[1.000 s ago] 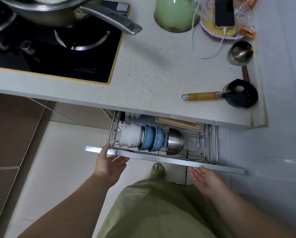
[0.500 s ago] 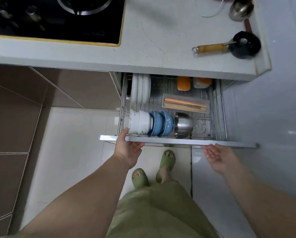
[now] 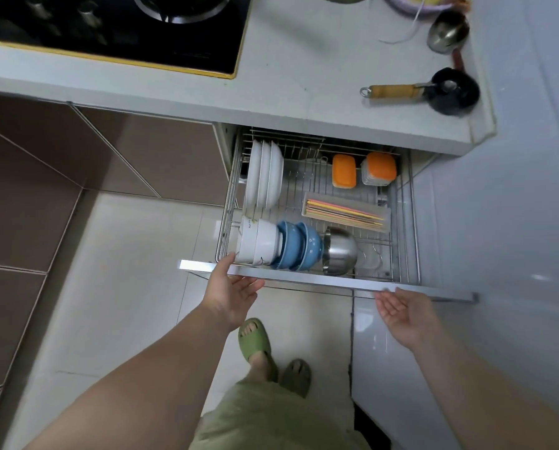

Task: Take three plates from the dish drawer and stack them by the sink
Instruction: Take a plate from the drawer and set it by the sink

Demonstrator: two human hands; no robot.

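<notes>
Upright, round glossy white plates (image 3: 264, 177) in wire-rack drawer (image 3: 404, 203).

1. White is shown by the plates (image 3: 265, 177), racked on edge at the back left of the dish drawer (image 3: 320, 279).
2. The drawer's wire rack and front rail are seen in silver.
3. In front of the plates, white bowls (image 3: 258, 243) with a faint dark sprig pattern are seen.
4. Just right of those, blue bowls (image 3: 299, 246) speckled with small white dots are found.
5. Next right, a plain steel bowl (image 3: 340, 251) is seen.
6. At the drawer's back right, two orange lids (image 3: 344, 170) are shown.
7. Chopsticks (image 3: 346, 212) in yellow, pink and orange lie in a clear tray.
8. Above the drawer, a pale grey counter (image 3: 304, 76) and a black hob (image 3: 109, 30) edged in yellow are seen.
9. Below the drawer, green slippers (image 3: 255, 339) are worn.
</notes>
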